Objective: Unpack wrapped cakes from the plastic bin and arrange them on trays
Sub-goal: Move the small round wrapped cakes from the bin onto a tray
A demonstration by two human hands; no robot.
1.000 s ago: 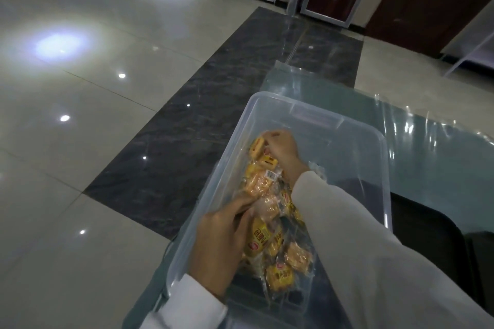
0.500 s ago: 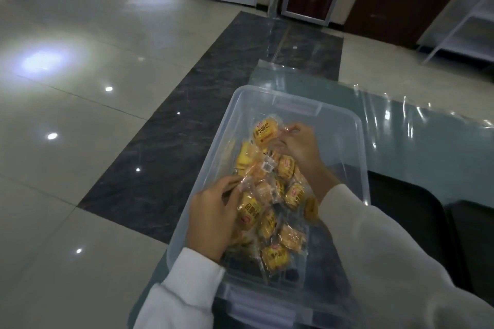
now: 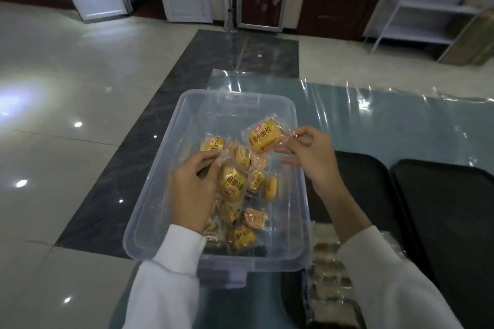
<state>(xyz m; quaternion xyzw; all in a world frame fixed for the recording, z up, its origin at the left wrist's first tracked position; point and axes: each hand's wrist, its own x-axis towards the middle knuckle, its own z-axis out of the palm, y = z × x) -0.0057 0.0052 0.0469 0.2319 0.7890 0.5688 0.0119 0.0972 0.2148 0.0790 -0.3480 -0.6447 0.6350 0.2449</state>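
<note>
A clear plastic bin (image 3: 165, 157) stands on the table's left end and holds several yellow wrapped cakes. My right hand (image 3: 310, 157) pinches the wrapper edge of one wrapped cake (image 3: 264, 139) and holds it up over the bin's far right part. My left hand (image 3: 192, 189) is inside the bin, its fingers closed on the wrapper of another cake (image 3: 231, 184) in the pile. A black tray (image 3: 371, 189) lies right of the bin, with several brown wrapped cakes (image 3: 328, 262) in rows at its near left.
A second black tray (image 3: 449, 208) lies further right. The table (image 3: 387, 120) has a teal top under clear plastic film. Its left edge drops to a tiled floor (image 3: 66, 104). A white shelf rack (image 3: 438, 5) stands at the back right.
My right hand has lifted one wrapped cake out of the pile and drawn it up and to the right. My left hand stayed in the bin, shifting its grip onto a cake.
</note>
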